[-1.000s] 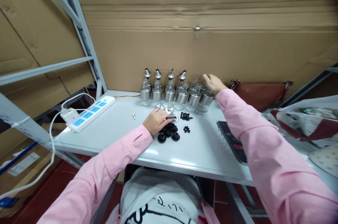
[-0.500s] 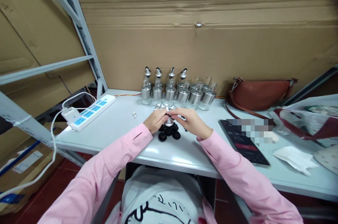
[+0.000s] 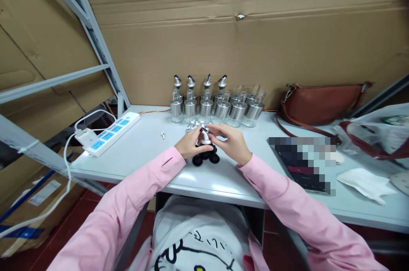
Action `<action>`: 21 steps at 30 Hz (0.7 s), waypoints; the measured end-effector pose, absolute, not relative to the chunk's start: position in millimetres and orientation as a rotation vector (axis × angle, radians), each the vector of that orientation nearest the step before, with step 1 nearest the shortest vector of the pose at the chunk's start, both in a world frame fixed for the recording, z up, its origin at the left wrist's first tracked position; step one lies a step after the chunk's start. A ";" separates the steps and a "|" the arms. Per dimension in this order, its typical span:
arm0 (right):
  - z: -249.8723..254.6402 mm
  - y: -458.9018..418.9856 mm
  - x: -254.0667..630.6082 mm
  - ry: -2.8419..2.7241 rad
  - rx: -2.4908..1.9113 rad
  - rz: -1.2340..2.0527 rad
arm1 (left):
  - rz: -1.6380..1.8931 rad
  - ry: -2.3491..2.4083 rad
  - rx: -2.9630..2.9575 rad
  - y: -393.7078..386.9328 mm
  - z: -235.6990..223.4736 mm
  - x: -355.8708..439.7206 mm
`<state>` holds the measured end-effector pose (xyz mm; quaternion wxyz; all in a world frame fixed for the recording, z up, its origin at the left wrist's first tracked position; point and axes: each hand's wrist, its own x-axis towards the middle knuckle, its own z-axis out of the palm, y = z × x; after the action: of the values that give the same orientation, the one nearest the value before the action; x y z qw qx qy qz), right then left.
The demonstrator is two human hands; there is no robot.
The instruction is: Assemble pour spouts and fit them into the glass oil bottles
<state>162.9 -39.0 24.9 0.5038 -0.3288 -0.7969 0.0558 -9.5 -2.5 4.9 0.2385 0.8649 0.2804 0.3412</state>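
Between my two hands is a silver pour spout (image 3: 205, 136) with a black flap on top, held above the tabletop. My left hand (image 3: 189, 145) is closed around its lower part, thumb across the front. The fingers of my right hand (image 3: 235, 143) pinch it from the other side, and their tips are partly hidden. Below lie several round black stoppers (image 3: 214, 159). A small heap of silver parts (image 3: 192, 125) sits just behind the hands. Further back stand rows of glass bottles with steel sleeves (image 3: 206, 109); several in the rear row carry pour spouts (image 3: 223, 81).
A white power strip (image 3: 111, 134) with a plugged-in charger lies at the left, near a small white earbud (image 3: 162, 135). To the right are a dark tablet (image 3: 287, 164), a brown bag (image 3: 322, 102), a plastic bag (image 3: 383, 130) and a white tissue (image 3: 366, 183). Cardboard (image 3: 249, 49) walls the back.
The spout now stands upright and shows more clearly between my hands. My left thumb has come round to its front, and my right hand has shifted slightly. The camera view has moved a little.
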 end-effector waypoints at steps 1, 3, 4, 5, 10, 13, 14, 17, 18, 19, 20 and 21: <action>24.7 -39.1 162.7 -1.905 -0.800 0.099 | 0.945 0.774 2.394 -4.3 5.5 -9.1; 26.0 -38.9 164.0 -1.935 -0.800 -0.002 | 0.969 0.750 2.439 -8.4 7.8 -9.5; 27.1 -38.4 165.4 -1.973 -0.797 -0.065 | 0.980 0.734 2.455 -10.2 9.3 -10.3; 28.1 -37.6 166.9 -2.013 -0.794 -0.129 | 0.990 0.725 2.466 -11.7 10.8 -11.4; 29.8 -31.4 171.5 -2.210 -0.777 -0.382 | 1.045 0.712 2.423 -13.2 14.8 -14.6; 29.3 -29.2 170.2 -2.264 -0.763 -0.481 | 1.072 0.637 2.339 -13.9 15.4 -11.6; 29.4 -28.9 169.8 -2.270 -0.755 -0.512 | 1.072 0.619 2.315 -14.5 15.7 -10.5; 30.8 -28.2 171.8 -2.225 -0.722 -0.532 | 1.054 0.580 2.307 -15.5 17.3 -10.5; 31.8 -27.7 174.3 -2.176 -0.717 -0.503 | 1.043 0.567 2.326 -14.9 18.1 -12.2; 33.3 -26.7 177.9 -2.104 -0.733 -0.463 | 1.038 0.556 2.343 -13.6 19.0 -14.9; 35.1 -25.3 182.5 -2.016 -0.773 -0.416 | 1.039 0.556 2.355 -11.6 19.8 -18.1; 37.1 -23.3 187.9 -1.927 -0.838 -0.368 | 1.050 0.577 2.351 -8.9 20.6 -21.4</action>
<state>187.9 -23.3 37.1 0.4830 -0.3440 -0.7910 -0.1511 -21.4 -8.9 20.6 0.2487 0.8630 0.2117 0.3854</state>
